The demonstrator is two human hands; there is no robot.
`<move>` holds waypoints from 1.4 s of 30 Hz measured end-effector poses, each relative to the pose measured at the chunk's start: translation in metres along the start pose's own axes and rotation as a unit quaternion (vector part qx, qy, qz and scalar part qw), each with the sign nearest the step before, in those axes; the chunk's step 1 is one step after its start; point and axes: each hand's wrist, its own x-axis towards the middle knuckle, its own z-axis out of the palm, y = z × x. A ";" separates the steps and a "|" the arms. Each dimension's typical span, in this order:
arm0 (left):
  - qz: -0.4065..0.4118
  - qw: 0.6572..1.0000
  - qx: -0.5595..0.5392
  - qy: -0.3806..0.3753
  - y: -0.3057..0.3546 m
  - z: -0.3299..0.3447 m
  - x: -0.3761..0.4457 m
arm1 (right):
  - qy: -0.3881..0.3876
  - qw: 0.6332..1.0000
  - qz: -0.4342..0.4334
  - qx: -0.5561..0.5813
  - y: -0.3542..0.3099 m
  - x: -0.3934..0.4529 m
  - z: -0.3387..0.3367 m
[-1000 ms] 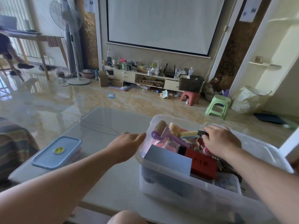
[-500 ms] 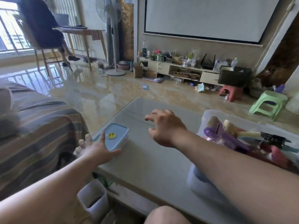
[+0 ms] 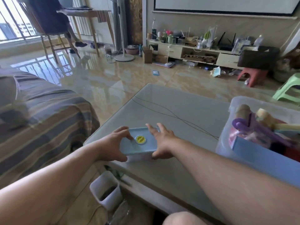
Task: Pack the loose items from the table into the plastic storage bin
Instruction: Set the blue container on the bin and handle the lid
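A small clear food box with a blue lid [image 3: 142, 146] and a yellow valve sits at the near left corner of the glass table [image 3: 178, 114]. My left hand [image 3: 113, 145] grips its left end, thumb under the near corner and fingers on the lid. My right hand [image 3: 162, 142] holds the right end, fingers spread along the lid's edge. At the right stands the clear plastic storage bin [image 3: 233, 104], filled with a purple roller [image 3: 253, 129], brushes and a blue card [image 3: 263, 158].
A thin black cable [image 3: 162, 109] crosses the table top. A striped sofa [image 3: 48, 119] lies to the left, a small white waste bin [image 3: 105, 190] stands below the table edge. A green stool [image 3: 289, 90] and a red stool [image 3: 251, 75] stand on the floor beyond.
My view has swung left. My right hand left the bin and came across to the blue-lidded box; both hands have closed on its ends.
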 end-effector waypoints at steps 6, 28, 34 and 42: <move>-0.054 0.995 -0.079 0.022 0.002 0.022 -0.007 | -0.001 0.998 -0.019 0.059 0.010 0.000 0.008; 0.187 0.928 -0.321 -0.015 0.425 0.006 -0.031 | 0.289 0.945 0.119 0.095 0.279 -0.379 -0.111; 0.201 0.976 -0.081 0.004 0.483 0.081 -0.034 | 0.199 0.958 0.166 0.125 0.340 -0.410 -0.047; 0.224 0.936 0.268 0.035 0.473 0.097 -0.038 | 0.198 0.957 0.131 0.166 0.339 -0.391 -0.023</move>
